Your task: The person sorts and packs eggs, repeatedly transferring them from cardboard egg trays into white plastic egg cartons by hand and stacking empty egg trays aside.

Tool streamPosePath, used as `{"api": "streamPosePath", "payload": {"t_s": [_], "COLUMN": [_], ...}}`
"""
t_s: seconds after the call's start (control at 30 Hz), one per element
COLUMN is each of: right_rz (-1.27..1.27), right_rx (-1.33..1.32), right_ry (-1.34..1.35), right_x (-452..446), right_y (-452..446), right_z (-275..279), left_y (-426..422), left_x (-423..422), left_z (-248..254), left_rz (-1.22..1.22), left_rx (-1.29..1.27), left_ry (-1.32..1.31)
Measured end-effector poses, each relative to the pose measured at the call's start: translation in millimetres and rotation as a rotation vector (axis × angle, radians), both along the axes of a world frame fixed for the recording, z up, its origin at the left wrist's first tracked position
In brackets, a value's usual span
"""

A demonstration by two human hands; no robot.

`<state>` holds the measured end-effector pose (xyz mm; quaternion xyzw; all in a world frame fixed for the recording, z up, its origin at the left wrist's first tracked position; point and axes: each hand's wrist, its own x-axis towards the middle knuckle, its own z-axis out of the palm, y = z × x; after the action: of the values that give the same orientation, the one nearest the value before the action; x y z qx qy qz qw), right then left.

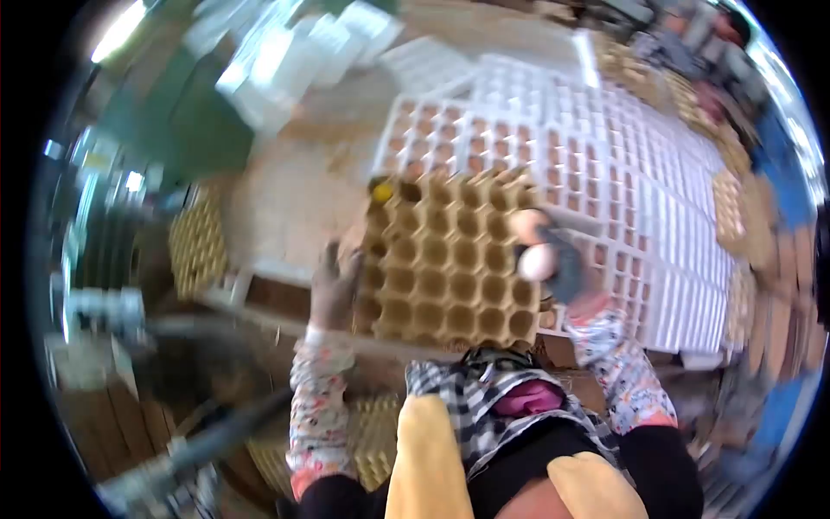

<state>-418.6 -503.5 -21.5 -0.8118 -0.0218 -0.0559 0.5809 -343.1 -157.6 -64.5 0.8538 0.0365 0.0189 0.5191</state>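
Observation:
My right hand (564, 266), in a dark glove, is closed around eggs over the right side of a brown pulp egg tray (450, 281). A pale egg (538, 262) and a more orange-brown egg (527, 226) show at its fingers. The tray's cups look bare, apart from a bright yellow spot (382, 192) in the far left corner. At the tray's left edge is my left hand (335, 284), gloved and blurred, its fingers stretched away from me and apart. Whether it touches the tray I cannot tell.
White trays (596, 164) with brownish eggs spread behind and to the right. Blurred white trays (311, 48) lie at the far left of the table (294, 186). Another pulp tray (199, 238) stands left. A person (692, 43) is at the far right.

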Motion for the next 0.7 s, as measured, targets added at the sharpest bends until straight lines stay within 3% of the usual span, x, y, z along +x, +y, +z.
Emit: {"api": "streamPosePath", "payload": {"t_s": [0.03, 0.07, 0.1, 0.13, 0.17, 0.2, 0.3, 0.37, 0.43, 0.47, 0.53, 0.57, 0.6, 0.7], "right_rz": [-0.087, -0.136, -0.165, -0.265, -0.198, -0.220, -0.236, -0.260, -0.253, -0.260, -0.282, -0.284, -0.299, -0.418], "right_rx": [0.423, 0.618, 0.818, 0.795, 0.896, 0.962, 0.908, 0.839, 0.983, 0.986, 0.969, 1.009, 0.840, 0.983], "right_ry": [0.181, 0.214, 0.228, 0.298, 0.328, 0.360, 0.366, 0.314, 0.367, 0.372, 0.430, 0.376, 0.202, 0.194], "right_x": [7.2, 15.0, 27.5, 36.8, 39.9, 40.5, 38.5, 31.8, 17.1, 8.5, -8.2, -15.4, -24.9, -46.7], "right_y": [20.7, 28.4, 34.1, 46.1, 47.1, 48.6, 41.7, 31.1, 22.0, 13.5, -3.7, -13.4, -22.6, -72.7], "right_z": [16.9, 10.3, 10.8, 27.6, 24.7, 22.6, 19.6, 10.9, 13.1, 19.1, 33.1, 40.0, 31.9, 29.7], "left_y": [9.4, 24.4, 11.0, 5.7, 12.0, 10.2, 4.4, -12.0, -22.2, -35.5, -54.6, -69.6, -91.6, -177.9], "left_x": [11.6, 22.9, 21.5, 21.2, 22.5, 18.0, 12.5, 10.0, 8.6, 3.7, 15.9, 22.1, 25.9, 32.9], "left_z": [-8.6, -24.3, -14.1, -30.5, -37.3, -34.2, -32.3, -26.8, -19.8, -8.7, 14.0, 25.7, 39.0, 62.3], "left_rz": [-0.098, -0.178, -0.163, -0.278, -0.226, -0.178, -0.158, -0.091, -0.100, 0.024, -0.162, -0.254, -0.315, -0.435], "left_rx": [-0.611, -0.575, -0.531, -0.597, -0.523, -0.472, -0.392, -0.469, -0.505, -0.601, -0.584, -0.578, -0.630, -0.702], "left_ry": [0.498, 0.694, 0.681, 0.457, 0.509, 0.399, 0.244, 0.215, 0.174, 0.226, 0.254, 0.269, 0.274, 0.307]}}
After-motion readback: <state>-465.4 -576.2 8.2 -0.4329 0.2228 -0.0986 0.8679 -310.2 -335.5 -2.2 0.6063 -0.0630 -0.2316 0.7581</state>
